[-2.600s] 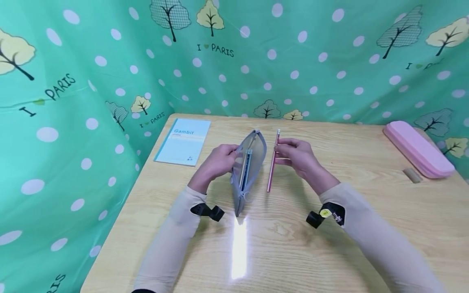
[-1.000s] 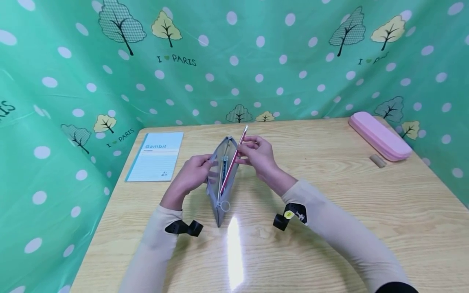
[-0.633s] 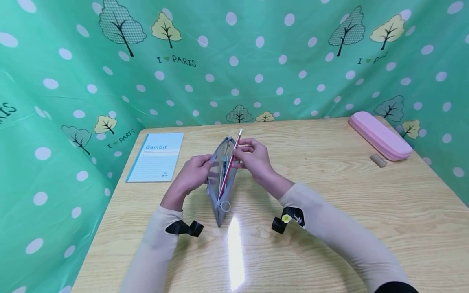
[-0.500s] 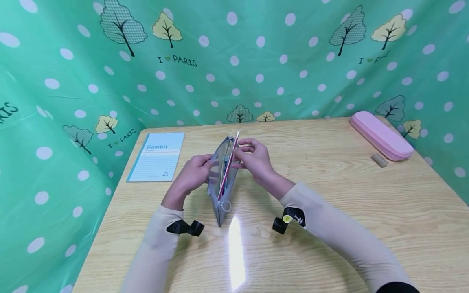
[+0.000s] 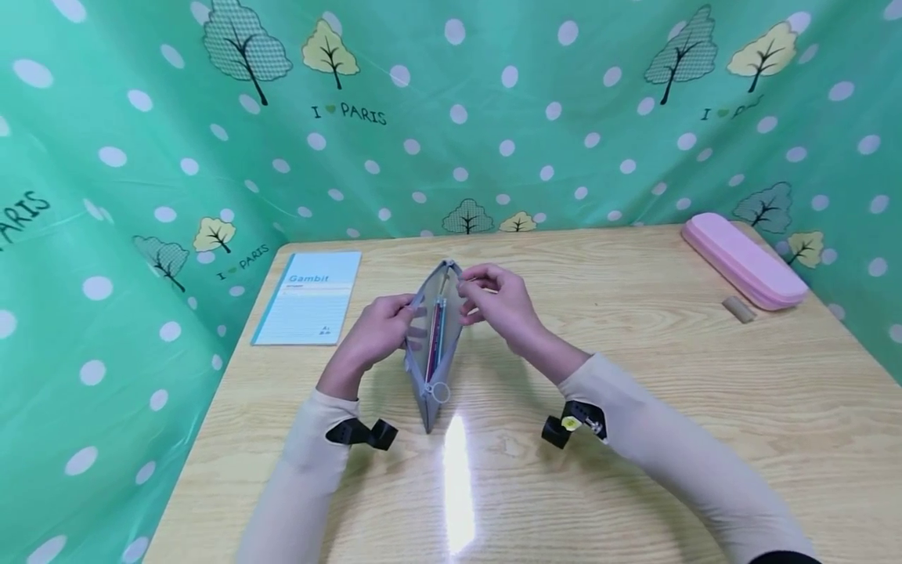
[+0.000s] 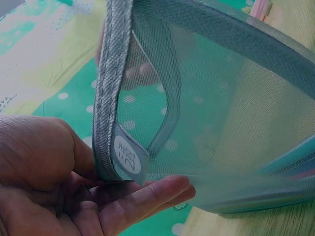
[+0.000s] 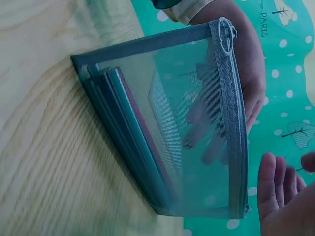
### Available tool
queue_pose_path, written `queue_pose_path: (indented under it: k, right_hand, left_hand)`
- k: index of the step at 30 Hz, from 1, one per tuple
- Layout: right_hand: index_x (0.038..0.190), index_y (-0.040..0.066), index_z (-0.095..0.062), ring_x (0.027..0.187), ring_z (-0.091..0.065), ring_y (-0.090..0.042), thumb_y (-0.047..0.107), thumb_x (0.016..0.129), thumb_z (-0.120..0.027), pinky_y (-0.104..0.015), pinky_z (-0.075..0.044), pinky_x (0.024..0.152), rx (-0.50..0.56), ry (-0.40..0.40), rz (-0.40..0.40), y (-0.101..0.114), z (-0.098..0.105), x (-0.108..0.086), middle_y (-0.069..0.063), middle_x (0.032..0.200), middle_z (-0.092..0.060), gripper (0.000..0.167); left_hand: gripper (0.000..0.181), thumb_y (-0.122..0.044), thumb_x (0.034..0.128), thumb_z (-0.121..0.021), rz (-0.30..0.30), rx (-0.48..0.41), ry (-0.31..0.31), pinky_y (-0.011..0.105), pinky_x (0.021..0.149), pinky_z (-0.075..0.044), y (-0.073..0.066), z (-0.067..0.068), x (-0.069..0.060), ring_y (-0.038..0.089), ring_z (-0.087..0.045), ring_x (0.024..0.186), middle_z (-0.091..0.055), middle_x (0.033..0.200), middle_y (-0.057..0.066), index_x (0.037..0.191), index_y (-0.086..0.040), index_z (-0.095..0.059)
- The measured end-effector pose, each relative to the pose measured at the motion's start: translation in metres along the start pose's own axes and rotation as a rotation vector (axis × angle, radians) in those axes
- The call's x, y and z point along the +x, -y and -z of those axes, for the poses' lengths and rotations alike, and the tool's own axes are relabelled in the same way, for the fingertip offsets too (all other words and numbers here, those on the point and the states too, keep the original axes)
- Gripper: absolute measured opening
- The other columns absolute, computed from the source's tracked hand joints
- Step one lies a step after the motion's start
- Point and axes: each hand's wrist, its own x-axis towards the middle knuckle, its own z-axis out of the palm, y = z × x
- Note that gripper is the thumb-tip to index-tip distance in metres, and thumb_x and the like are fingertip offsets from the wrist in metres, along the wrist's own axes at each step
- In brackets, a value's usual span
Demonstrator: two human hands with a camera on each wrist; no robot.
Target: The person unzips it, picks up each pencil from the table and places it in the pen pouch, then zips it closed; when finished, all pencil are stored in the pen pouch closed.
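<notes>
My left hand (image 5: 377, 333) holds a grey mesh zip pencil pouch (image 5: 453, 341) by its left side, thumb at the rim and fingers against the mesh, as the left wrist view also shows near its small label (image 6: 129, 153). The pouch stands on edge with its mouth spread. Inside, a dark red pencil (image 5: 432, 345) lies alongside blue pencils (image 5: 441, 319), seen through the mesh in the right wrist view. My right hand (image 5: 502, 304) hovers at the pouch's right rim, fingers relaxed and holding nothing; in the right wrist view its fingertips (image 7: 268, 164) look apart from the zip edge.
A light blue notebook (image 5: 307, 299) marked Gambit lies at the back left of the wooden table (image 5: 620, 337). At the right are a pink pencil case (image 5: 744, 261) and a small grey-brown block (image 5: 738, 309). A green patterned curtain (image 5: 557, 184) hangs behind the table.
The red pencil, earlier in my right hand beside and then inside the pouch's mouth, now lies down in the pouch, let go. My left hand keeps its hold on the pouch.
</notes>
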Motion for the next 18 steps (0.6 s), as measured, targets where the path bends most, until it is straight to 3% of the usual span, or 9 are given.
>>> queue_pose_path:
  k: [4,7,10,14,18]
  right_hand:
    - [0.111,-0.006,-0.068,0.067,-0.065,-0.017,0.006,0.099,-0.064,-0.032,-0.064,0.059,-0.237,0.201,0.165,0.001,0.004,-0.008,-0.010,0.091,-0.069,0.017]
    - [0.104,-0.001,-0.072,0.066,-0.065,-0.017,0.009,0.093,-0.074,-0.030,-0.061,0.058,-0.430,0.370,0.384,0.002,0.006,-0.015,-0.006,0.085,-0.071,0.015]
    - [0.101,0.004,-0.073,0.063,-0.061,-0.010,0.020,0.083,-0.085,-0.021,-0.055,0.056,-0.634,0.491,0.649,0.000,0.006,-0.023,0.000,0.080,-0.070,0.027]
    - [0.103,0.009,-0.072,0.060,-0.058,-0.005,0.041,0.073,-0.091,-0.011,-0.046,0.052,-0.900,0.536,0.934,-0.009,0.004,-0.034,0.003,0.083,-0.071,0.048]
    - [0.103,0.011,-0.070,0.064,-0.064,-0.004,0.045,0.074,-0.090,-0.010,-0.045,0.051,-1.042,0.501,1.056,-0.017,0.003,-0.041,0.005,0.087,-0.072,0.048]
  left_hand:
    - [0.045,-0.013,0.1124,-0.035,-0.006,-0.008,0.003,0.040,0.084,-0.065,0.000,0.001,-0.001,0.043,-0.069,0.113,-0.054,0.147,0.028,0.152,0.006,-0.045]
    - [0.044,-0.012,0.1122,-0.036,-0.012,-0.013,-0.002,0.038,0.084,-0.066,0.001,0.002,-0.002,0.042,-0.070,0.112,-0.055,0.146,0.028,0.150,0.007,-0.046]
    - [0.044,-0.013,0.1123,-0.036,-0.016,-0.008,-0.009,0.037,0.083,-0.066,0.002,0.002,-0.002,0.041,-0.070,0.112,-0.057,0.145,0.027,0.150,0.006,-0.047]
    - [0.044,-0.014,0.1125,-0.035,-0.020,-0.002,-0.011,0.037,0.083,-0.066,0.001,0.002,-0.001,0.041,-0.070,0.112,-0.056,0.145,0.027,0.150,0.006,-0.047]
    - [0.044,-0.014,0.1124,-0.036,-0.016,-0.016,-0.003,0.038,0.084,-0.066,0.000,0.000,-0.002,0.042,-0.070,0.113,-0.056,0.145,0.027,0.150,0.006,-0.047]
